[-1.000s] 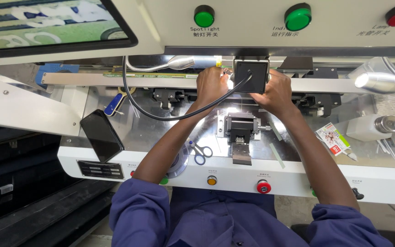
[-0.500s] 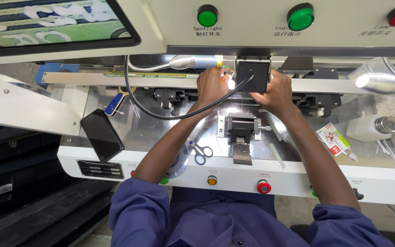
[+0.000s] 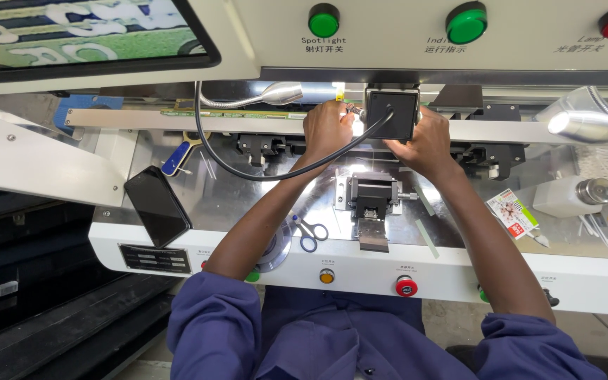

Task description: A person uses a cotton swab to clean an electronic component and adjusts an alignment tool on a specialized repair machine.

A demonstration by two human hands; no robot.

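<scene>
Two hands at a black box on a bonding machine, seen from the head camera.

Left hand (image 3: 327,127): grip curled shut at the left edge of the black box (image 3: 391,112), fingers by a small metal knob (image 3: 354,110) there; whether they pinch it I cannot tell. Right hand (image 3: 427,144): grip closed against the box's right lower corner, thumb and fingers touching its side. Box: square, matt black, hangs under the machine's upper housing, above the long rail (image 3: 177,117), with a black cable (image 3: 248,172) looping from its face down to the left. Below the hands, on the tabletop (image 3: 233,204): a black clamp block (image 3: 373,200), scissors (image 3: 309,234) just left of it, a dark phone (image 3: 156,205) leaning at the far left. A lit spot lamp (image 3: 580,123) stands at the right.
</scene>
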